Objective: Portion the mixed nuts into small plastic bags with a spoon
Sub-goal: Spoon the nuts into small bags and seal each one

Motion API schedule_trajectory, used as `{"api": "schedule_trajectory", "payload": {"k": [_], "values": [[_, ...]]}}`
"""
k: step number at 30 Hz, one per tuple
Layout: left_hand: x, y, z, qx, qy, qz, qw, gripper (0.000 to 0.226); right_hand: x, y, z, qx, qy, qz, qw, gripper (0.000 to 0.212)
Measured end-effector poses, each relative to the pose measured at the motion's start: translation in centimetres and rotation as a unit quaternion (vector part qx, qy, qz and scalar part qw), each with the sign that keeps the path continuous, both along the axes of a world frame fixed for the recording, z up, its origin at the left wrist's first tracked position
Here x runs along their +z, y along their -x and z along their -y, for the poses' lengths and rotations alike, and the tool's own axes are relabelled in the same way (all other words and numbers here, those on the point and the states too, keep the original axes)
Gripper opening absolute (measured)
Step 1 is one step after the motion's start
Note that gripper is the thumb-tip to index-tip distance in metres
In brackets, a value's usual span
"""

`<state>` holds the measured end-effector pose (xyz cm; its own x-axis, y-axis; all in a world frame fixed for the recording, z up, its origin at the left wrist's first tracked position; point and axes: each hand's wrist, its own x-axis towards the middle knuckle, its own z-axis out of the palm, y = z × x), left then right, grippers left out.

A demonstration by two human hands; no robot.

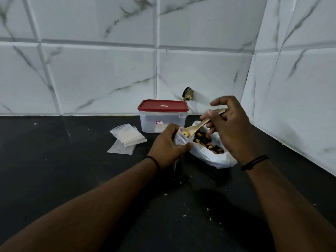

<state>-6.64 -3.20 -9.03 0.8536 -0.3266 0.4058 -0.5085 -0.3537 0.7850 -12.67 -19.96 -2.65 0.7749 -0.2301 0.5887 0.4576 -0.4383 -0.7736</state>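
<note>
My left hand (168, 147) grips a small clear plastic bag (180, 140), holding its mouth up and open. In my right hand (230, 127) is a wooden spoon (195, 128), its bowl tilted over the small bag's mouth with a pale nut at its tip. Just right of the small bag, a larger white plastic bag (213, 157) lies open on the black counter, showing the mixed nuts (207, 142), brown, yellow and dark pieces. The lower part of the small bag is hidden behind my left hand.
A pile of empty small plastic bags (127, 139) lies left of my left hand. A clear container with a red lid (162, 115) stands against the marble-tiled wall behind the bags. The black counter (72, 170) carries scattered white crumbs. A tiled side wall closes the right.
</note>
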Motion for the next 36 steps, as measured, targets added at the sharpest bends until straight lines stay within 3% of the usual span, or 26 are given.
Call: {"api": "schedule_trajectory", "payload": {"k": [2,6,13,17,20,23,25,31,36], "values": [[0.0,0.0,0.0,-0.002,0.007,-0.008,1.0,0.042,0.0,0.5,-0.1,0.014,0.135,0.044,0.99,0.025],[0.0,0.0,0.0,0.011,0.01,0.001,1.0,0.044,0.3,1.2,-0.5,0.078,0.179,0.063,0.979,0.026],[-0.1,-0.1,-0.2,0.009,0.008,0.006,1.0,0.044,0.7,1.4,0.5,0.134,0.146,0.043,0.979,0.023],[0.0,0.1,-0.2,0.01,0.019,0.011,1.0,0.042,0.6,0.9,0.7,0.063,0.081,0.098,0.99,0.019],[0.0,0.2,-0.2,0.008,0.014,0.02,1.0,0.042,0.0,-0.2,1.9,-0.057,0.03,0.12,0.991,0.015],[0.1,0.3,-0.1,0.002,-0.006,0.035,0.999,0.042,-1.1,-1.4,3.5,-0.19,0.047,0.062,0.979,0.014],[0.2,0.4,0.0,-0.005,-0.021,0.041,0.999,0.043,-2.0,-1.9,4.2,-0.223,0.066,0.013,0.972,0.011],[0.1,0.5,0.2,-0.017,-0.047,0.033,0.998,0.047,-3.3,-3.0,4.7,-0.217,0.112,-0.072,0.967,0.008],[0.0,0.3,0.1,-0.012,-0.053,0.043,0.998,0.047,-3.7,-4.0,4.9,-0.181,0.021,-0.118,0.976,0.014]]}}
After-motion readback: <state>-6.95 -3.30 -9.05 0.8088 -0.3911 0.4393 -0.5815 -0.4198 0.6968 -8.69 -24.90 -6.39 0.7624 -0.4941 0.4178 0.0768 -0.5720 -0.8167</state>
